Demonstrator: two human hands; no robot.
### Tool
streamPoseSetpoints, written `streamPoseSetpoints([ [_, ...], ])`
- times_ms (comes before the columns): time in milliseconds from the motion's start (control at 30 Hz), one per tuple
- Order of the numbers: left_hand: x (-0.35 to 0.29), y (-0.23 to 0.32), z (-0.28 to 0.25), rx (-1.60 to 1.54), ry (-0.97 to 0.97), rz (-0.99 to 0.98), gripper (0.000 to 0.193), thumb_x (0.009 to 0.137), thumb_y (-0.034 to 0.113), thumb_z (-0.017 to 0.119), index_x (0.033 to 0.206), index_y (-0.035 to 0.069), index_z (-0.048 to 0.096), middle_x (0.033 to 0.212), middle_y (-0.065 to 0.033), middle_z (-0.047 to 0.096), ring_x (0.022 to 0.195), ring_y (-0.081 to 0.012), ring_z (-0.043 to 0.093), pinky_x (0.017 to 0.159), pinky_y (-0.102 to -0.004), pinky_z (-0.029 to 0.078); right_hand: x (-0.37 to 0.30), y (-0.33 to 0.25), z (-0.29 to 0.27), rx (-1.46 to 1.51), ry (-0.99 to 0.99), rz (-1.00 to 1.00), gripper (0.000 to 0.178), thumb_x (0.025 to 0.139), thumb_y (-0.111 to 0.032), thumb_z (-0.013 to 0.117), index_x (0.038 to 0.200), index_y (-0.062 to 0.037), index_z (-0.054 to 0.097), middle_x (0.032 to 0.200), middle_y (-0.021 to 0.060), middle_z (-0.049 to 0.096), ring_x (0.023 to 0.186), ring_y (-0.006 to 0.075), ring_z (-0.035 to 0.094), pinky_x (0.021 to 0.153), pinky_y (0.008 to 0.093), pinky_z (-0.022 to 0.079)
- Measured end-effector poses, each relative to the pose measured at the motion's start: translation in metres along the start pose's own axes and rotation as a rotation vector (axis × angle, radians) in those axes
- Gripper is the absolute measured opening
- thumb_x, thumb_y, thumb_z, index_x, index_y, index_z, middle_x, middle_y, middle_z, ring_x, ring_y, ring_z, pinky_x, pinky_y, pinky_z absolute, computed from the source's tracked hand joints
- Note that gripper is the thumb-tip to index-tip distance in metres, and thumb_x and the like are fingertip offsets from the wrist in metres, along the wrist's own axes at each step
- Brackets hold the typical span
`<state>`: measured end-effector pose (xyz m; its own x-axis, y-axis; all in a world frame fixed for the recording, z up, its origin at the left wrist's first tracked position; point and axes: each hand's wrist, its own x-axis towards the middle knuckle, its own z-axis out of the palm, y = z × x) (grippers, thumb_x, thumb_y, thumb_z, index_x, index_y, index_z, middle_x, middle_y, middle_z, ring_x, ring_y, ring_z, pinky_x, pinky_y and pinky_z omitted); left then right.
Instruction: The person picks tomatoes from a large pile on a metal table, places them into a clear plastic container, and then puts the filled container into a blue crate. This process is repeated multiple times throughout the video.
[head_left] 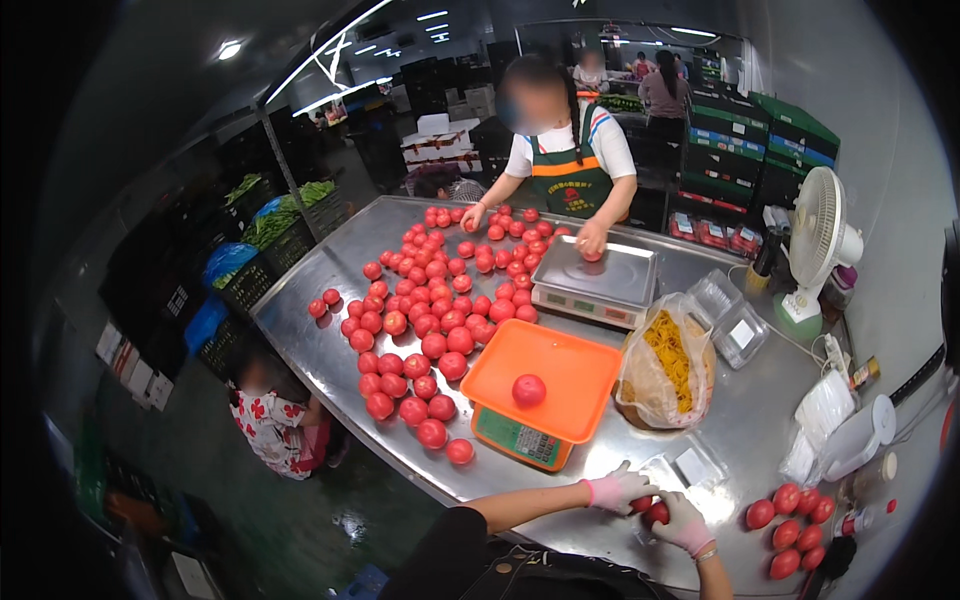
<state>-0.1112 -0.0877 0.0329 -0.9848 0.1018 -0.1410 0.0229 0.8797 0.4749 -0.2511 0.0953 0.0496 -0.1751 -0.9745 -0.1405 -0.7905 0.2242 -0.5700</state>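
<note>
Head view: a steel bench (330, 280) strewn with red tomatoes, seen from above the person's own gloved hands at the lower edge.
Left hand (615, 488): in a pale pink glove, fingers (632, 476) curled narrow over a tomato in a clear tray (690, 470); how firmly it grips I cannot tell.
Right hand (685, 522): gloved too, fingers closed round a red tomato (657, 514) that lies just beside the left hand, touching the tray's near edge.
Beyond the fingers: an orange scale pan (565, 400) sits on a green scale (520, 440), near and up-left of the left hand, with one single tomato (528, 389) on it.
Right of the fingers: a small cluster of tomatoes (795, 525) lies near the right hand, by the bench edge.
Up-right of the fingers: a clear bag of yellow net sleeves (668, 365) stands between the orange pan and empty clear boxes (730, 315).
Far from the fingers: the big tomato heap (430, 300) spreads well apart to the upper left; a co-worker in a green apron (570, 185) rests one hand on a silver scale (595, 280).
Far right: a white fan (820, 245) stands at the bench's back corner.
Floor, left: a person in a flowered top (270, 425) crouches below the bench edge.
</note>
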Motion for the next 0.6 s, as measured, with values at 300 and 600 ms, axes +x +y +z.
streamPoseSetpoints([
  [300,-0.012,0.032,0.014,0.334,0.004,-0.025,0.063,0.071,0.038,0.077,0.126,0.017,0.053,0.105,-0.0137,0.060,0.098,-0.0290,0.063,0.099,-0.0665,0.031,-0.014,0.003,0.015,0.002,-0.021,0.041,0.081,0.070,-0.040,0.077,0.137,-0.0063,0.045,0.117,0.0236,0.057,0.105,0.0393,0.060,0.091,0.0438,0.050],
  [600,-0.006,0.029,0.059,0.214,0.422,-0.001,0.043,0.074,0.021,0.071,0.112,0.009,0.056,0.096,-0.0116,0.061,0.096,-0.0297,0.060,0.099,-0.0538,0.041,-0.019,-0.019,0.049,-0.107,0.278,0.121,0.109,0.062,-0.033,0.084,0.148,-0.0002,0.025,0.125,0.0239,0.051,0.110,0.0394,0.055,0.091,0.0450,0.050],
])
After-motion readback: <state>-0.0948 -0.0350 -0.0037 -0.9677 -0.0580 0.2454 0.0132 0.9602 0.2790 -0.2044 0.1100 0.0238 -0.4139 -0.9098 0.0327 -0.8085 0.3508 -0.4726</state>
